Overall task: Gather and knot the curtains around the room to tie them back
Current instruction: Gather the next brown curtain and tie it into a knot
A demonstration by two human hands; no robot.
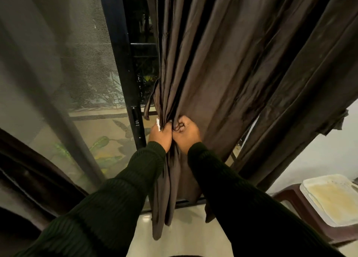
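Note:
A dark brown curtain [222, 63] hangs in front of a sliding glass door and is bunched into tight folds at waist height. My left hand [159, 136] grips the bunch from the left, and a small white tag shows at its fingertips. My right hand [187, 133] grips the same bunch from the right, fingers curled into the folds. The two hands touch each other. Below them the gathered tail of the curtain [164, 198] hangs down to the floor. A loose strip of the same fabric [152, 101] dangles at the bunch's left edge.
The black door frame [124, 63] stands just left of the curtain, with a mesh screen [64, 72] further left. Another dark curtain [29, 169] hangs at the lower left. A brown plastic chair [294, 204] carrying a white tray [329, 200] stands at the lower right against a white wall.

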